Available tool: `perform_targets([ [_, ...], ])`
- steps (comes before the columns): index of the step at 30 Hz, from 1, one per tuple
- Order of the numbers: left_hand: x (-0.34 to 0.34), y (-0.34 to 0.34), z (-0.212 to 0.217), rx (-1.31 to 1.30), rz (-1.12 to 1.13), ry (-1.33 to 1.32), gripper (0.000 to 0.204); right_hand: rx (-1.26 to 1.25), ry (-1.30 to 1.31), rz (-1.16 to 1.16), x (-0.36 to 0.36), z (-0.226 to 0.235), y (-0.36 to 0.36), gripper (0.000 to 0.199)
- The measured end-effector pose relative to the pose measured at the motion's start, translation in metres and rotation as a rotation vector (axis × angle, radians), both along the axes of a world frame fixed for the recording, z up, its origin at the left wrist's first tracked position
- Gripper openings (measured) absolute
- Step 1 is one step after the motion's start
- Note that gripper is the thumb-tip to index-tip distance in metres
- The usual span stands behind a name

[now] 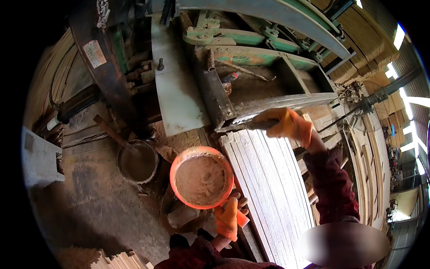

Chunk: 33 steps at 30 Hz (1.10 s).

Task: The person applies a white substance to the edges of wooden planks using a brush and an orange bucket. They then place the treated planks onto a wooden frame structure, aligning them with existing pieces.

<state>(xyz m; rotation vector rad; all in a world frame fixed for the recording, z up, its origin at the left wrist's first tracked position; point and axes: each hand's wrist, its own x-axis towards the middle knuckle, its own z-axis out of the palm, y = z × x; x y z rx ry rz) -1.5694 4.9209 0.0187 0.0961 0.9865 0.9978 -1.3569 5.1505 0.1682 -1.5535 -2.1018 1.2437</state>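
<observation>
My left hand (227, 218), in an orange glove, is closed round the handle of an orange pan (175, 196) at the near edge of the boards. Thick brown paste (200, 179) fills the pan. Further off, my gloved right hand (290, 127) grips a dark flat tool (260, 123), its kind unclear. That tool is over the far end of a stack of pale boards (268, 179), close beside the metal frame (282, 99). I cannot tell whether the tool touches the boards.
A round bucket (154, 169) of brown liquid, with a wooden stick (107, 127) in it, stands on the floor left of the pan. Behind are a pale metal plate (172, 98) and green machinery (251, 36). Long timber strips (369, 161) lie at the right.
</observation>
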Motion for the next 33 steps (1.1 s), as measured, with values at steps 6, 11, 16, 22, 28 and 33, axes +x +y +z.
perform_targets([
  [6,-0.004,0.000,-0.011,0.003,0.031,-0.025,0.047,-0.162,-0.246,0.042,-0.016,-0.005,0.053,0.051],
  [11,0.004,-0.007,-0.026,0.001,0.063,-0.073,0.048,-0.287,-0.051,0.065,-0.006,-0.011,0.065,0.050],
  [16,0.001,-0.001,-0.015,-0.043,0.060,0.020,0.044,-0.256,0.349,0.090,0.011,-0.013,0.041,0.072],
  [22,0.009,-0.005,-0.022,-0.047,0.070,0.041,0.043,-0.237,0.361,-0.161,0.066,0.015,-0.017,0.064],
  [28,0.008,-0.002,-0.020,-0.106,0.057,0.024,0.042,0.007,0.124,-0.495,0.099,0.021,-0.058,0.069],
  [33,0.012,0.000,-0.014,-0.128,0.093,0.074,0.041,0.139,-0.004,-0.432,0.094,-0.020,-0.084,0.049],
])
